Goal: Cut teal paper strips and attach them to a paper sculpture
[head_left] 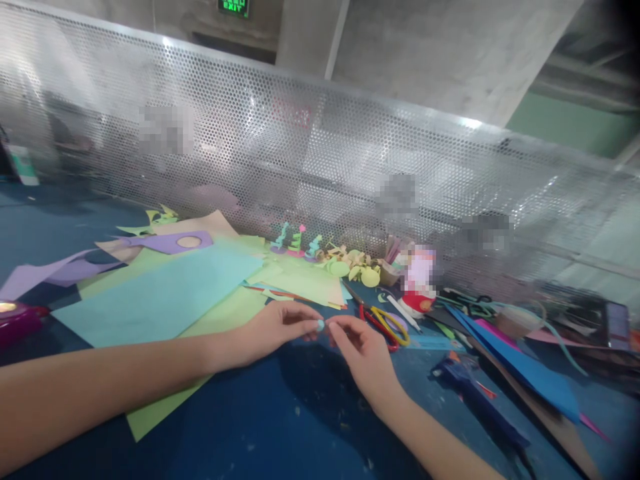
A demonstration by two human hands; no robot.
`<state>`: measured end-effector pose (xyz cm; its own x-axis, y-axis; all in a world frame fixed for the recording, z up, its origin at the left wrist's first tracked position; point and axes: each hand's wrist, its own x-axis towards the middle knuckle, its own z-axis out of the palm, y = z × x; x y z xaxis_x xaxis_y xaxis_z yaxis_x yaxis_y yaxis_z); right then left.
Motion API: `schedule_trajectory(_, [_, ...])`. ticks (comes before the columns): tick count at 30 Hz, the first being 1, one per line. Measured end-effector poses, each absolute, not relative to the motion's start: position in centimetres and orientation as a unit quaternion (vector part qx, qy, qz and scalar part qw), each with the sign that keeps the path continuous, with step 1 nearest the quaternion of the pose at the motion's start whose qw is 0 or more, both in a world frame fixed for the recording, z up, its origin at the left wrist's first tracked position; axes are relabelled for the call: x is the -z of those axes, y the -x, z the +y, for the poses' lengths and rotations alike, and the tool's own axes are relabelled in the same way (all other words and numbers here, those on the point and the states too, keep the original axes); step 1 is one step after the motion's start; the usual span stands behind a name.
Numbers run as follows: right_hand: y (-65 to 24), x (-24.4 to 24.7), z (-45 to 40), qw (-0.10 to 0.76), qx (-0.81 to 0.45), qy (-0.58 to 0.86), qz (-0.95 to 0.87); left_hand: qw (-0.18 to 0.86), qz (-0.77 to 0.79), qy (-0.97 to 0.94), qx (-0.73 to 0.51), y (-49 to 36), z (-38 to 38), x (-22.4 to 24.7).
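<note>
Between the thumb and fingertips of my left hand (283, 328) is a small light-blue piece (321, 325), probably paper; its exact shape is too small to tell. My right hand (367, 357) is closed in a pinch just right of it, the two hands' fingertips almost meeting. Whatever lies in the right fingertips, if anything, is hidden. Both hands hover over the dark blue table (280, 427). Left of them, light-blue sheets (175, 287) rest on green sheets (225, 320). Scissors with yellow and red handles (393, 327) lie just beyond my right hand.
Small paper spirals on round bases (297, 243) stand at the back by a perforated metal screen (225, 133). A dark blue glue gun (480, 400) and blue paper (520, 367) lie to the right. Purple cut scraps (160, 243) and a magenta tape dispenser (20, 323) are at left.
</note>
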<state>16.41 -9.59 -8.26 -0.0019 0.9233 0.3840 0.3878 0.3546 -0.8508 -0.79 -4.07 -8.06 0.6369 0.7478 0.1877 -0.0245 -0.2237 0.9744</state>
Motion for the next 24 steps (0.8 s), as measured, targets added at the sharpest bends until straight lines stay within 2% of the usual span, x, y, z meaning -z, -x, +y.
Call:
schedule_trajectory(6, [-16.43, 8.58, -9.45, 0.505, -0.277, 0.450, -0.683, 0.609, 0.240, -0.681, -0.328, 0.86, -3.91, 8.02])
schedule_trajectory(13, [-16.64, 8.87, -9.26, 0.497, -0.272, 0.471, -0.676, 0.652, 0.232, -0.650, -0.316, 1.00, -4.28, 7.77])
schedule_trajectory(24, [-16.55, 8.57, -9.22, 0.504, -0.317, 0.464, -0.656, 0.627, 0.218, -0.671, -0.329, 0.88, -4.05, 7.95])
